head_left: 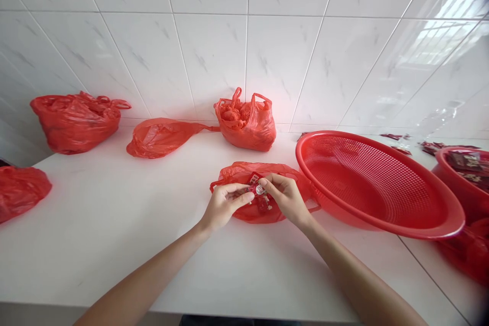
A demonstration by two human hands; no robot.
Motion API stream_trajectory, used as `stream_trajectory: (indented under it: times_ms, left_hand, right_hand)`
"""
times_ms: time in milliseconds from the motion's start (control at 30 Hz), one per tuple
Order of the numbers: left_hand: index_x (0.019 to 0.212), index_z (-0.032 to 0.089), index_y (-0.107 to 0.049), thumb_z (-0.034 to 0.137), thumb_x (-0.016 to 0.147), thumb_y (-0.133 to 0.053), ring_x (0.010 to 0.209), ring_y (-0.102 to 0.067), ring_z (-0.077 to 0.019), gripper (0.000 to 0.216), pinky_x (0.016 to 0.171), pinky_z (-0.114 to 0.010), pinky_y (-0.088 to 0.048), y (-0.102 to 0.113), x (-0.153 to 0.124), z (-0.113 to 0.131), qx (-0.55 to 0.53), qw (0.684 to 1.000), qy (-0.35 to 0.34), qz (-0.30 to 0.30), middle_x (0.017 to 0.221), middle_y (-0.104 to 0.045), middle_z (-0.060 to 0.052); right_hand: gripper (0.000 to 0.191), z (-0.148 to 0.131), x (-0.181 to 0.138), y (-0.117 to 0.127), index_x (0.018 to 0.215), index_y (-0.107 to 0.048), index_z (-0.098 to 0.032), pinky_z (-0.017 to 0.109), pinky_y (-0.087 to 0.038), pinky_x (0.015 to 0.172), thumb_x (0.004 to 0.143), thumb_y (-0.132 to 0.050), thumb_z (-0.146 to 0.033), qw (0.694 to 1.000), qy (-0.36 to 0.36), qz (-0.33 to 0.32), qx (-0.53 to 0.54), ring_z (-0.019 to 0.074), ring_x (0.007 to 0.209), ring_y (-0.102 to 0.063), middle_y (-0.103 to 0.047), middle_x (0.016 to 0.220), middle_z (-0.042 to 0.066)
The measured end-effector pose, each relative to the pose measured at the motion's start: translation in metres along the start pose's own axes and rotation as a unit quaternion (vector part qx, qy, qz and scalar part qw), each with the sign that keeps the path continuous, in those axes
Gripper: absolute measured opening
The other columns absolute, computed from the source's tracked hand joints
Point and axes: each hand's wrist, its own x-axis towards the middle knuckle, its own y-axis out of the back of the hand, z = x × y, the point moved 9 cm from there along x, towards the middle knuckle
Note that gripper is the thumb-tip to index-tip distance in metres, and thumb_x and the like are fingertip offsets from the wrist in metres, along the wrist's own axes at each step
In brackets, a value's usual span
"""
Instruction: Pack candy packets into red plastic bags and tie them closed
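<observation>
Two hands meet over a flat red bag (244, 169) on the white table (114, 224). Left hand (223, 206) and right hand (284, 196) each pinch a small red packet (256, 189) between clenched fingers, directly above the bag. A red colander (382, 227) lies just beside it.

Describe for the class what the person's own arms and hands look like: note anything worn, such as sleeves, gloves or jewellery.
The left forearm and right forearm are bare to the picture's lower edge; no sleeve shows. The left hand and right hand wear no gloves, and no watch, bracelet or ring is visible.
</observation>
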Motion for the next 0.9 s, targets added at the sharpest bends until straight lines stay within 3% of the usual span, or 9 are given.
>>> stream_trajectory:
  times_ms: [200,333,500,633,733,900]
  left_hand:
    - [0.086,0.017,-0.078,0.036,0.085,-0.071,0.083,-0.064,-0.0188,0.02,0.083,-0.03,-0.051,0.0,-0.001,0.009,-0.025,1.0,-0.013,0.004,0.083,-0.072,-0.003]
    - [0.074,0.018,-0.075,0.037,0.087,-0.069,0.075,-0.059,-0.0161,0.024,0.076,-0.028,-0.048,0.001,-0.002,0.009,-0.022,0.999,-0.025,0.01,0.075,-0.069,-0.001]
    - [0.087,0.018,-0.078,0.037,0.088,-0.069,0.085,-0.062,-0.0189,0.021,0.085,-0.031,-0.049,-0.001,-0.001,0.006,-0.052,0.998,-0.024,0.001,0.083,-0.072,-0.003]
    - [0.099,0.017,-0.078,0.037,0.088,-0.069,0.093,-0.064,-0.0217,0.025,0.092,-0.034,-0.049,0.004,0.0,0.003,-0.066,0.997,-0.023,0.027,0.093,-0.074,-0.006]
    - [0.096,0.016,-0.078,0.04,0.088,-0.068,0.091,-0.064,-0.0214,0.027,0.09,-0.034,-0.049,0.008,0.0,0.001,-0.061,0.997,-0.026,0.037,0.092,-0.073,-0.007]
    - [0.083,0.017,-0.076,0.043,0.084,-0.071,0.086,-0.064,-0.0201,0.026,0.086,-0.032,-0.05,0.003,0.0,-0.002,-0.015,1.0,-0.005,0.008,0.084,-0.073,-0.005]
  right_hand:
    - [0.032,0.004,0.0,-0.001,0.081,-0.06,-0.021,0.026,-0.042,0.055,0.087,-0.068,-0.051,0.994,-0.035,-0.013,0.104,0.0125,0.061,-0.051,-0.063,0.075,0.001]
    - [0.031,0.007,0.0,-0.006,0.079,-0.058,-0.021,0.026,-0.044,0.058,0.087,-0.069,-0.049,0.985,-0.047,-0.016,0.165,0.0118,0.061,-0.054,-0.064,0.075,0.0]
    - [0.031,0.01,0.001,-0.01,0.079,-0.057,-0.021,0.026,-0.044,0.055,0.086,-0.069,-0.049,0.977,-0.058,-0.026,0.202,0.0113,0.058,-0.055,-0.064,0.074,-0.001]
    - [0.032,0.007,0.0,-0.013,0.079,-0.06,-0.021,0.027,-0.043,0.056,0.087,-0.068,-0.05,0.98,-0.059,-0.06,0.18,0.0127,0.061,-0.059,-0.066,0.073,0.0]
    - [0.028,0.006,0.0,-0.013,0.081,-0.063,-0.02,0.028,-0.045,0.06,0.085,-0.072,-0.046,0.982,-0.061,-0.072,0.165,0.0133,0.065,-0.06,-0.068,0.075,0.001]
    - [0.026,0.011,0.0,-0.005,0.079,-0.063,-0.02,0.029,-0.046,0.061,0.083,-0.075,-0.043,0.982,-0.063,-0.034,0.175,0.0141,0.065,-0.06,-0.069,0.074,0.001]
